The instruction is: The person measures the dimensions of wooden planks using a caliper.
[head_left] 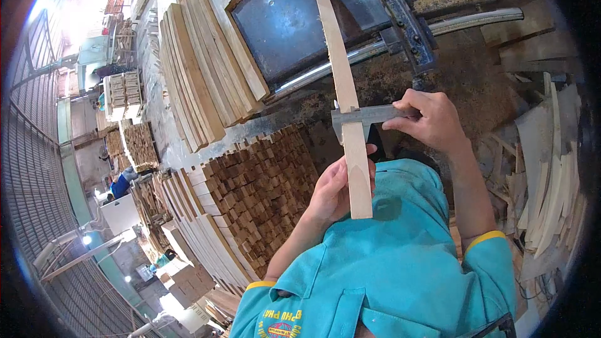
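A long pale wooden strip stretches from near my chest out over the machine table. My left hand is closed around its near part, with the thumb on one side and fingertips showing on the other. In my right hand is a metal caliper, pinched between thumb and fingers at its right end. The caliper's jaws sit across the strip, just beyond my left hand. Its scale is too small to read.
A blue-grey metal machine table with a metal rail lies ahead. Long boards are stacked left of it. A block of stacked wood pieces stands by my left arm. Thin offcuts lie in a heap at right.
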`<action>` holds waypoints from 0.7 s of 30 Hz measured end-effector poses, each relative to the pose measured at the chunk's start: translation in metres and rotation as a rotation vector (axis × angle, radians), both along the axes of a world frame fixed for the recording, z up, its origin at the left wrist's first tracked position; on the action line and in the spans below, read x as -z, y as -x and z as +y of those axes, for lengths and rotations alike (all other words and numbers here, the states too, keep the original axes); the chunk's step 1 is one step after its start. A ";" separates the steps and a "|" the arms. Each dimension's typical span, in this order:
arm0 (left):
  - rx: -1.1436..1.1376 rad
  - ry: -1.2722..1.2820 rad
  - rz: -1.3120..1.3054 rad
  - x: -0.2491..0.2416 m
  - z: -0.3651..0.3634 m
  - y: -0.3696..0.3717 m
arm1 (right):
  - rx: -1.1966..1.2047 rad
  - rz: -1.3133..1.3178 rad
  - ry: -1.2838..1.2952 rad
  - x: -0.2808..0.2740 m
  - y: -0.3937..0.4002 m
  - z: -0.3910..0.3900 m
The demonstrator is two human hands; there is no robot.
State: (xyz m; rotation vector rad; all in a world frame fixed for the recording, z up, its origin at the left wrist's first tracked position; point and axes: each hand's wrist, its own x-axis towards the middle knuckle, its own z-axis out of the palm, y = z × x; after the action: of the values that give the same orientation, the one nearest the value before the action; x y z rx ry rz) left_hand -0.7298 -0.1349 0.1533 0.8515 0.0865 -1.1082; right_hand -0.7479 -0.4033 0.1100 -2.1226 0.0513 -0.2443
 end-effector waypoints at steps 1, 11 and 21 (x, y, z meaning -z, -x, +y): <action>0.011 -0.007 -0.005 0.000 0.000 0.000 | -0.002 -0.001 0.002 0.001 0.000 0.000; 0.037 0.010 -0.016 0.000 -0.002 0.000 | -0.016 -0.044 -0.060 0.009 0.003 -0.001; 0.034 -0.024 -0.011 -0.005 -0.004 0.003 | 0.006 -0.037 -0.135 0.013 0.007 0.002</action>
State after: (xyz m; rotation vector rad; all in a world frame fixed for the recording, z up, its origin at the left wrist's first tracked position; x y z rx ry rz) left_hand -0.7327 -0.1393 0.1587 0.8834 0.0768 -1.1357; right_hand -0.7552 -0.4014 0.0972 -1.9833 0.0517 -0.2758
